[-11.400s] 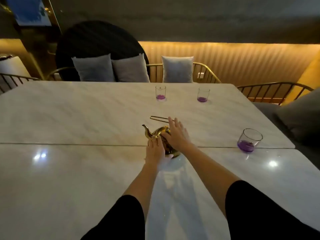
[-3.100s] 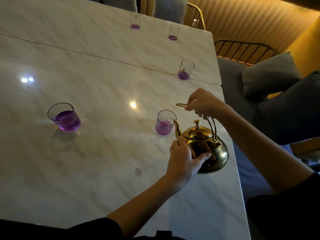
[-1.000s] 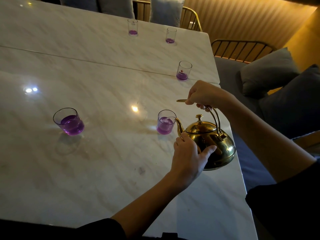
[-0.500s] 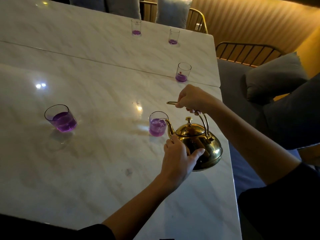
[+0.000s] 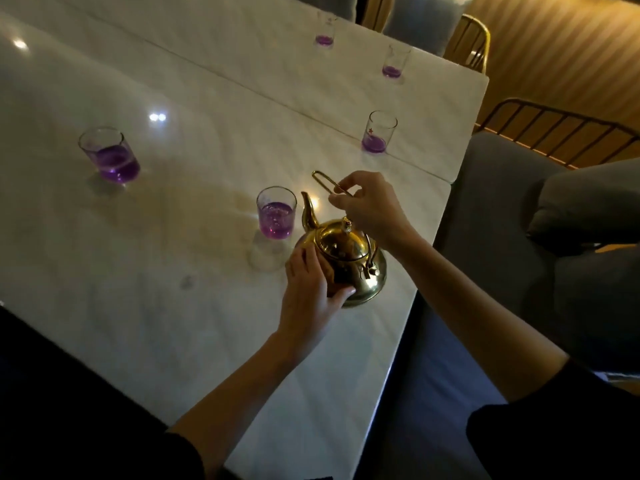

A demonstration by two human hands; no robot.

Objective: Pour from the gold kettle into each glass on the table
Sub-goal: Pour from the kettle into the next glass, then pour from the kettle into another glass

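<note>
Since half a second ago, gold kettle (image 5: 346,263) tips back upright beside nearest glass (image 5: 276,213). Right hand (image 5: 372,206) clamps its handle; left hand (image 5: 310,289) cups the body, steadying.

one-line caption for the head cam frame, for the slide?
Right hand on the handle, left hand steadying the gold kettle, spout beside a glass of purple liquid.

Dim warm light, ceiling-lamp glare spots on the glossy table (image 5: 173,271), soft wide-angle edge blur.
</note>
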